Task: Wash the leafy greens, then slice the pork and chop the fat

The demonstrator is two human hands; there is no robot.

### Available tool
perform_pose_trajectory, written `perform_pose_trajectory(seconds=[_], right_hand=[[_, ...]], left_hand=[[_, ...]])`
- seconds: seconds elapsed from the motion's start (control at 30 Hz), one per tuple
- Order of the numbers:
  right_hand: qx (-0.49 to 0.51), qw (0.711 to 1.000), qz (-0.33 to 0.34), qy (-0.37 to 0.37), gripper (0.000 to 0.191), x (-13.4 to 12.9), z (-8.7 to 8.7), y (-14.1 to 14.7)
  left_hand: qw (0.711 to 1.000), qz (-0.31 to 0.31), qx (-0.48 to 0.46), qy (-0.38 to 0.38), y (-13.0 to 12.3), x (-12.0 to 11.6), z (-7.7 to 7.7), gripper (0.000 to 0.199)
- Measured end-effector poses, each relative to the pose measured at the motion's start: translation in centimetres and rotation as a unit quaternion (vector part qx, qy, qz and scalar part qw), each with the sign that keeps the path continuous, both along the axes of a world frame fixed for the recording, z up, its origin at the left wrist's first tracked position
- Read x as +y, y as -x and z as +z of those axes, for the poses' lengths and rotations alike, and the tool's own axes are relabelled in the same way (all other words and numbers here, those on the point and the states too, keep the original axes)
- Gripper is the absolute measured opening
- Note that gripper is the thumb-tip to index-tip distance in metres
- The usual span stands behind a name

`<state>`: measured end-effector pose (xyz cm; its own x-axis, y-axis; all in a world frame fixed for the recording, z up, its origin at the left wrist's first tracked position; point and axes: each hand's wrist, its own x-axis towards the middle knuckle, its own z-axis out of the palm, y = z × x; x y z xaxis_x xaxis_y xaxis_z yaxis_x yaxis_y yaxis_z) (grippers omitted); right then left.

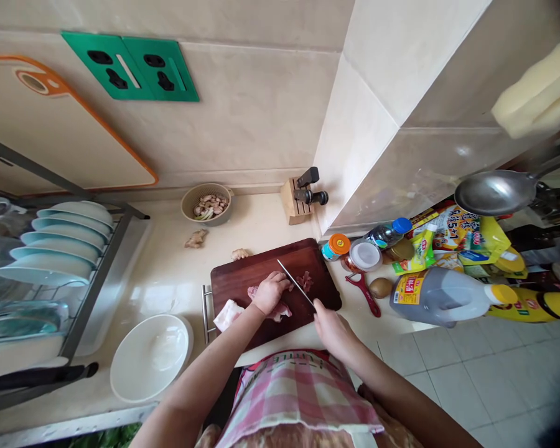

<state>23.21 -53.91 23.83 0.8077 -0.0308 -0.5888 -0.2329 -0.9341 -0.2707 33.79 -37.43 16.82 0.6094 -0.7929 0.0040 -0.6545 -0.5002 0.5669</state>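
Observation:
A dark wooden cutting board (242,274) lies on the counter in front of me. My left hand (271,294) is closed over a piece of raw meat (280,312), pressing it to the board with curled fingers. In my right hand (332,325) is the handle of a kitchen knife (296,283), its blade slanting across the board right beside my left fingertips. Small cut meat slices (305,282) lie on the far side of the blade. A paler, fatty chunk of meat (228,315) rests at the board's left edge.
Behind the board stand a knife block (295,202) and a colander (206,218) of sliced pieces; ginger (196,238) lies nearby. A white bowl (150,361) and a dish rack (107,274) are left. Jars, a red peeler (364,295) and a large bottle (441,295) crowd the right.

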Motion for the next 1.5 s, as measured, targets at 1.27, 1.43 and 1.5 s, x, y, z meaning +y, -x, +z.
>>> perform_pose_trajectory(seconds=[1.27, 1.43, 1.5], right_hand=[[-0.049, 0.998, 0.02, -0.043, 0.031, 0.9, -1.7, -3.3], [-0.071, 0.995, 0.021, -0.066, 0.025, 1.4, -1.8, -5.2], [-0.068, 0.994, 0.022, -0.076, 0.024, 0.1, -1.3, -3.6]], left_hand=[[0.998, 0.06, 0.006, -0.012, 1.0, 0.1, -0.9, 0.016], [1.0, 0.018, 0.02, 0.003, 1.1, 0.8, -0.2, 0.032], [1.0, 0.007, 0.019, 0.015, 1.0, 1.0, -0.1, 0.034]])
